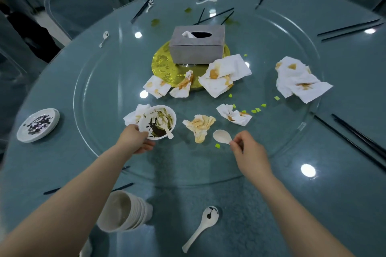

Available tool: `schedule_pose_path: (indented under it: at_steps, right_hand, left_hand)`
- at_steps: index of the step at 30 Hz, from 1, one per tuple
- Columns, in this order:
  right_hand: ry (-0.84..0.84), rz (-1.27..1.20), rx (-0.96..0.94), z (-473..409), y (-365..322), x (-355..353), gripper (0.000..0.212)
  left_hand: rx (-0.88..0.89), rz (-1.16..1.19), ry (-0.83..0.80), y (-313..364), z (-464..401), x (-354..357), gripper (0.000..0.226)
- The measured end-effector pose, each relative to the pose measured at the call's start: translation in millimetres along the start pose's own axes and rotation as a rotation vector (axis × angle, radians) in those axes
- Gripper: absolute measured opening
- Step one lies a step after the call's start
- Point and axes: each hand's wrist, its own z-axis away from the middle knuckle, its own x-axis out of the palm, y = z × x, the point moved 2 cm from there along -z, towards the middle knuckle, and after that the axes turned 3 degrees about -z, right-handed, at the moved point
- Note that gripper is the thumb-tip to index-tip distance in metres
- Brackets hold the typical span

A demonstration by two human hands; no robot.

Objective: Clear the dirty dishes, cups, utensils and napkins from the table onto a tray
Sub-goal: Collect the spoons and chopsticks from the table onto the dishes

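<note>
While our left hand (135, 140) grips the smeared white bowl (158, 121) and our right hand (247, 148) pinches a white ceramic spoon (222, 136), stained napkins (226, 74) and black chopsticks (351, 29) at right remain; no tray shows.

Two bare forearms reached into the head view from the bottom edge, one at each side. No sleeves, cuffs or gloves covered them as far as the frame showed. Both wrists were bare: no watch, strap or bracelet. The left hand (136, 139) and the right hand (248, 150) carried no rings on the fingers that could be seen. The nails were too small to tell whether they were painted. Nothing else of the person appeared.
</note>
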Motion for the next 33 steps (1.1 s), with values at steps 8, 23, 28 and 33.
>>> schedule_pose_path:
  at_steps: [8,23,28,33]
  right_hand:
    - [-0.063,-0.036,-0.051,4,-30,17,0.018]
    - [-0.131,-0.16,-0.129,71,-133,42,0.03]
    - [-0.162,-0.157,-0.224,107,-177,62,0.02]
    - [-0.281,-0.172,-0.311,151,-214,101,0.016]
  left_hand:
    - [0.153,0.037,0.018,4,22,-12,0.025]
    - [0.279,0.347,0.2,-63,145,-118,0.027]
    - [0.276,0.359,0.298,-103,181,-142,0.026]
    - [0.238,0.415,0.388,-150,209,-154,0.027]
